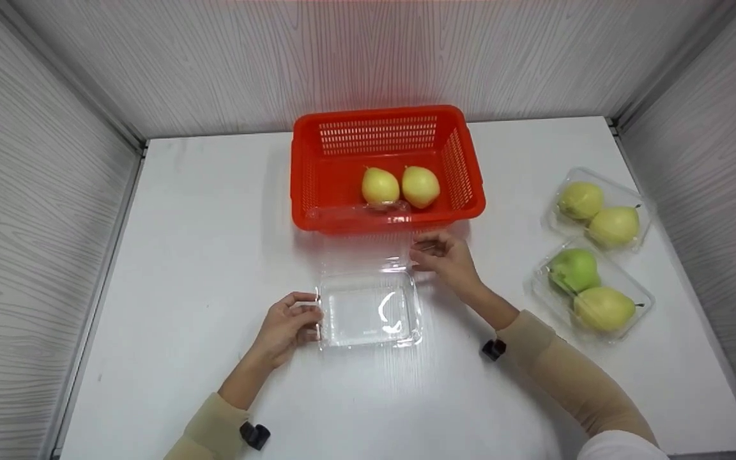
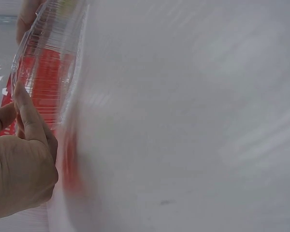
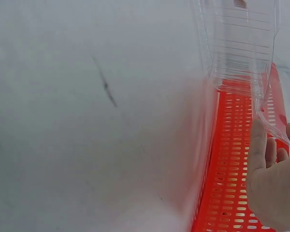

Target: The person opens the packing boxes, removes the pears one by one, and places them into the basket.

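A clear plastic clamshell box (image 1: 368, 313) lies on the table with its lid (image 1: 363, 249) raised toward the red basket. My left hand (image 1: 288, 327) pinches the box's left rim; the left wrist view also shows this hand (image 2: 26, 159) with thumb and fingers at the clear edge. At the lid's right edge, my right hand (image 1: 446, 259) holds the plastic between thumb and fingers. The right wrist view shows that hand (image 3: 275, 186) beside the lid's edge, in front of the basket. No fruit lies in this box.
Behind the box stands a red slotted basket (image 1: 387, 225) holding two yellow pears (image 1: 380, 186). At the right lie two closed clear boxes: one with two yellow pears (image 1: 614, 226), the other with a green fruit (image 1: 574, 269) and a yellow pear (image 1: 604, 309). Grained walls enclose the white table (image 1: 202, 255).
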Motion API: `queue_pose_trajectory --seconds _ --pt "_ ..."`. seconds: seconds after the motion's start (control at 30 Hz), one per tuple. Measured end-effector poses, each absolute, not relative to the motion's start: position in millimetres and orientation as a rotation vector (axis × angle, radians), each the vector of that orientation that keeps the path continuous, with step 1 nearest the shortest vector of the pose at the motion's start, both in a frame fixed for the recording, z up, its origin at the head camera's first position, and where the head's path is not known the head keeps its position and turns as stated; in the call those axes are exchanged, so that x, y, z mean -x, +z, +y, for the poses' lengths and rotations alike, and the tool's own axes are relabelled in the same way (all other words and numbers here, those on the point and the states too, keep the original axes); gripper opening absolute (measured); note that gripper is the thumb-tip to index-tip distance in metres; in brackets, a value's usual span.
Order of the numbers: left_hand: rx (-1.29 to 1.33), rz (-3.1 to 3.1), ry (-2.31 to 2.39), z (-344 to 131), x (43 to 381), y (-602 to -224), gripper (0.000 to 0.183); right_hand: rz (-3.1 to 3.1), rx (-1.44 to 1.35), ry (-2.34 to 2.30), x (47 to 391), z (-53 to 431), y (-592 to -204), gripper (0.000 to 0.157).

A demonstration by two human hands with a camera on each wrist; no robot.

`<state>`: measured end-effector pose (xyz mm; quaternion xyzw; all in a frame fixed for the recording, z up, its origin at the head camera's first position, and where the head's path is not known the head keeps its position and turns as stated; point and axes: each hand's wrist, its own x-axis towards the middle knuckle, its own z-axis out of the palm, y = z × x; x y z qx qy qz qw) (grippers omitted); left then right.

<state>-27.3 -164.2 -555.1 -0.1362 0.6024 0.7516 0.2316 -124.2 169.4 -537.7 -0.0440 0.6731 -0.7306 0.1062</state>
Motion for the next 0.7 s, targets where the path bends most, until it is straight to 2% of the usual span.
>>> queue_pose_trajectory --seconds 0.7 --pt "0.382 1.648 2.066 -164.5 27.5 -555.6 0.037 1.938 0.03 -2.118 124.5 160.1 -547.7 0.038"
